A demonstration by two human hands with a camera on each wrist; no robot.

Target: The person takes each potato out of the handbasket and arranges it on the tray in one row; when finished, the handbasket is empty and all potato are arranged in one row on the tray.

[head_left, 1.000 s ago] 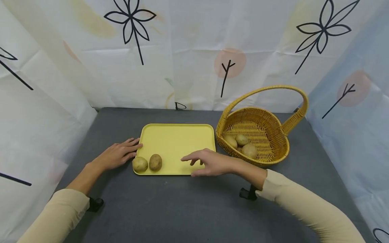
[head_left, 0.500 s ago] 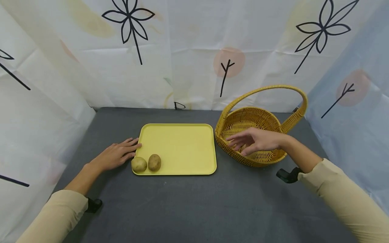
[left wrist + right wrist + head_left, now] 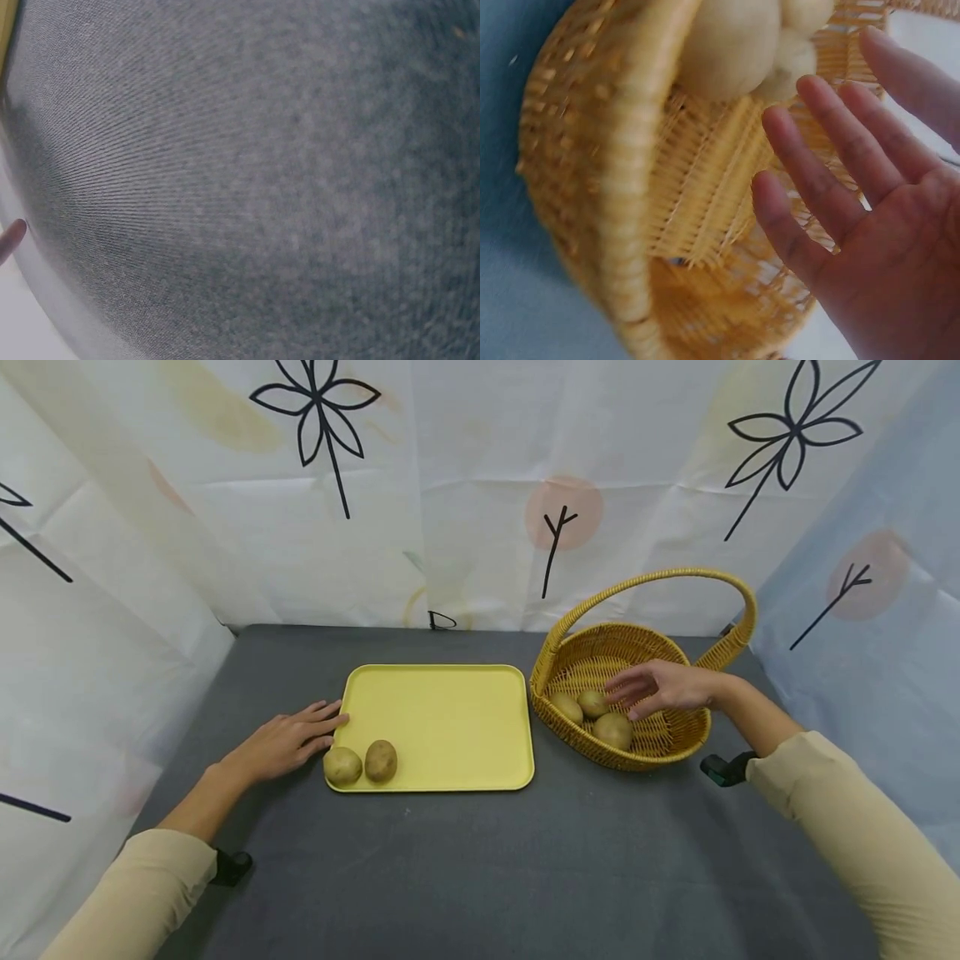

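Over the yellow wicker basket (image 3: 652,652) hovers my right hand (image 3: 667,686), its fingers spread and holding nothing, as the right wrist view also shows. Three potatoes lie in the basket: a large one (image 3: 613,731) at the front, a small one (image 3: 592,703) by my fingertips, and another (image 3: 567,707) against the left wall. My left hand (image 3: 288,743) lies flat at the left edge of the yellow tray (image 3: 450,718), fingertips on its rim. On the tray's front left corner sit a pale potato (image 3: 342,766) and a browner potato (image 3: 381,761), side by side.
A dark grey cloth (image 3: 450,868) covers the table. The basket's tall arched handle (image 3: 660,578) rises above its bowl. Printed white curtains (image 3: 480,485) stand behind and at both sides.
My right hand has moved right from above the tray to the basket, then slightly farther back and right, uncovering the potatoes. The left hand stays at the tray's edge.
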